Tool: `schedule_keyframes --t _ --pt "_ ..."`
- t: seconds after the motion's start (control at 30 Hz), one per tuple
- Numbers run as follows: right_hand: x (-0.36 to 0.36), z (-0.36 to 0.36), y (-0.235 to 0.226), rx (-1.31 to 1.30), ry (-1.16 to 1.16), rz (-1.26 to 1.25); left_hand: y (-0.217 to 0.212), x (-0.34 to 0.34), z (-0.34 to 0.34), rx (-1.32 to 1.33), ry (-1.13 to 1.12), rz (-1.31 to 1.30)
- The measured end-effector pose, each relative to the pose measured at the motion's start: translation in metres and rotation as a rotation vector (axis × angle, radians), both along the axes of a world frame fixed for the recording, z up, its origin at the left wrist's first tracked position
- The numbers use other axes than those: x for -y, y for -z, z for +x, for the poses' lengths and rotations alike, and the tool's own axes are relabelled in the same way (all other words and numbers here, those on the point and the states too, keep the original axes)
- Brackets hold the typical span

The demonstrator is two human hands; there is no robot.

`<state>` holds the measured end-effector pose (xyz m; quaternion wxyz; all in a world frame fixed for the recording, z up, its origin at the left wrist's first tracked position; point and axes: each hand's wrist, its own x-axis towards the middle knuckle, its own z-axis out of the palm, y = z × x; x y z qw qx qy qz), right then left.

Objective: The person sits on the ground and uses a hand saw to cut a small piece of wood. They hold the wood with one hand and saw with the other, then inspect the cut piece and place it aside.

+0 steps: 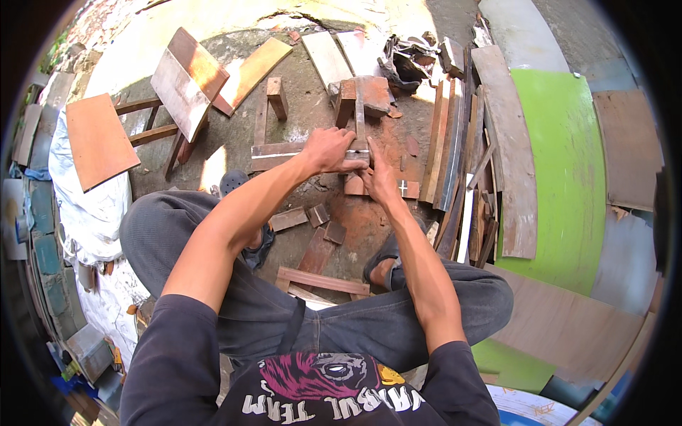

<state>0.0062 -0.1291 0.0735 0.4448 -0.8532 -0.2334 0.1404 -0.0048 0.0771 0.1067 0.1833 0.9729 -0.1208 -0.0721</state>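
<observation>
Wood strip (284,151) under both hands, L (328,150) + R (380,181)

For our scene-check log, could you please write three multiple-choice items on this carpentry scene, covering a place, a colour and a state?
1. Where does the big curved panel lie?
A. to the person's right
B. on the lap
C. to the person's left

2. What colour is it?
A. blue
B. bright green
C. black

3. How is the left hand?
A. open in the air
B. resting on a knee
C. closed on a wooden strip

Answers: 1 A, it fills the picture's right side; 2 B, its face is green; 3 C, its fingers wrap the strip beside the right hand.
</observation>
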Motion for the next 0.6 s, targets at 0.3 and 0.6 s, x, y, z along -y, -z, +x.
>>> schedule_keyframes --t 0.3,0.6 --pt "0.008 0.007 0.009 -0.228 0.053 0.145 0.004 0.019 0.003 -0.041 -0.015 0.109" --pt "-0.003 0.010 -0.005 -0.304 0.060 -0.158 -0.010 0.013 -0.004 -0.156 -0.066 0.095"
